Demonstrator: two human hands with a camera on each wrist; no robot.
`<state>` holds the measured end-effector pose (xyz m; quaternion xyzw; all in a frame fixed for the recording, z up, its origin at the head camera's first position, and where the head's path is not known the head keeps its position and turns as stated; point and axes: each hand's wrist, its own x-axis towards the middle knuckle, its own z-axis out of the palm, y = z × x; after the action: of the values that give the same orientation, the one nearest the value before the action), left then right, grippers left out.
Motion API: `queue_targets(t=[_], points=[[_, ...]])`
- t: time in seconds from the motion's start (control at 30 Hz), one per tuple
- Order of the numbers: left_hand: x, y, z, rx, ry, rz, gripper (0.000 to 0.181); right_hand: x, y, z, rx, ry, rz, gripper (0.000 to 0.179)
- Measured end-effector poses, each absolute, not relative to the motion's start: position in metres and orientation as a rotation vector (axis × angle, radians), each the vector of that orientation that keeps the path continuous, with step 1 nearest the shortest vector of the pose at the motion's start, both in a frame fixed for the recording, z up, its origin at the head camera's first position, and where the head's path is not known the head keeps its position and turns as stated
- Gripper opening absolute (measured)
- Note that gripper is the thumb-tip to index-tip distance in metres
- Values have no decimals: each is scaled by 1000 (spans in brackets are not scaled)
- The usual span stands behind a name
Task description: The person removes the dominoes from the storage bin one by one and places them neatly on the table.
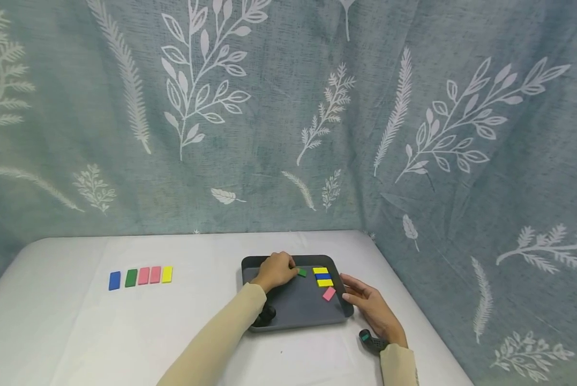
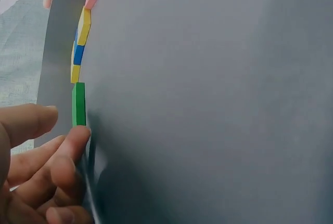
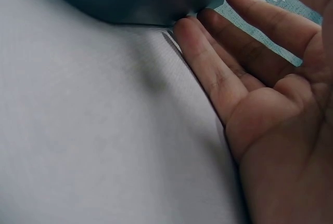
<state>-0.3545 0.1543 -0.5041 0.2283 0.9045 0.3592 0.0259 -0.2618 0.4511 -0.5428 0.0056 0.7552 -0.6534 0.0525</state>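
Observation:
My left hand (image 1: 275,269) reaches over the back of a dark grey tray (image 1: 295,324). One fingertip touches the near end of a green block (image 2: 78,104), which lies flat on the tray floor; another finger is held apart from it. To the right of the green block sits a striped row: a yellow block (image 1: 320,270), a blue block (image 1: 323,276) and a second yellow block (image 1: 324,283). A pink block (image 1: 329,294) lies tilted just below them. My right hand (image 1: 376,310) holds the tray's right edge, thumb over the rim and fingertips against the outer wall.
On the white tabletop (image 1: 76,332) to the left stands a spaced row: a blue block (image 1: 114,280), a green block (image 1: 131,277), two pink blocks (image 1: 149,275) and a yellow block (image 1: 167,274). A leaf-patterned curtain (image 1: 269,134) hangs behind and to the right.

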Motion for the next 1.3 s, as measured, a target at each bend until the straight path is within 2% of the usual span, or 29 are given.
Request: queue_targets(t=[0.5, 0.63, 0.93, 1.13, 1.3], points=[[-359, 152, -519, 864, 2762, 1042, 18, -260, 451, -542, 26, 2308, -1986, 67], [-358, 152, -519, 861, 2753, 1037, 14, -259, 452, -542, 24, 2305, -1982, 67], [-361, 148, -516, 931, 2620, 1041, 24, -259, 453, -542, 31, 2300, -1990, 65], [-364, 152, -515, 962, 2545, 980, 56, -259, 452, -542, 28, 2324, -1959, 65], [-362, 152, -507, 954, 2525, 899, 48, -260, 452, -543, 40, 2342, -1938, 62]])
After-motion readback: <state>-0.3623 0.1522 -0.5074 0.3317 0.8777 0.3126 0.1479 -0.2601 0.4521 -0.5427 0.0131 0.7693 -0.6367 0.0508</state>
